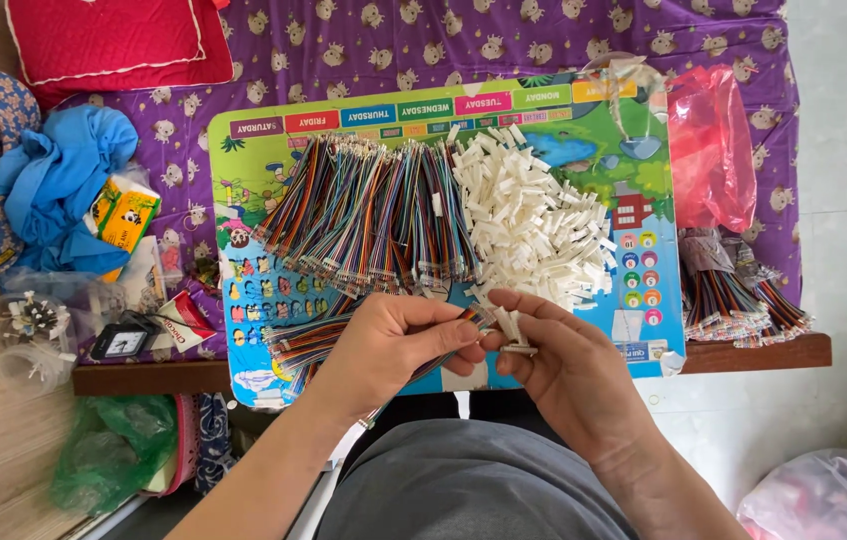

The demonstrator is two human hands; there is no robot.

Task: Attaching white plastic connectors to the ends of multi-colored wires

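Most still unjoined, I'd judge: wire bundles (363, 210) and white connector heap (533, 225) cover the board (243, 150). Left hand (388, 345) pinches a multicoloured wire strip (463, 318); right hand (558, 355) grips connectors (511, 328) at board's near edge.

Left hand (383, 345): multicoloured wire bundle (448, 335), smooth plastic insulation | right hand (558, 355): white connector housings (515, 330), matt plastic | beyond both hands: board (643, 215), glossy printed surface; connector pile (533, 220), matt white plastic | beneath board: purple bedsheet (363, 45), printed cloth | right of right hand: red bag (711, 140), glossy thin plastic.
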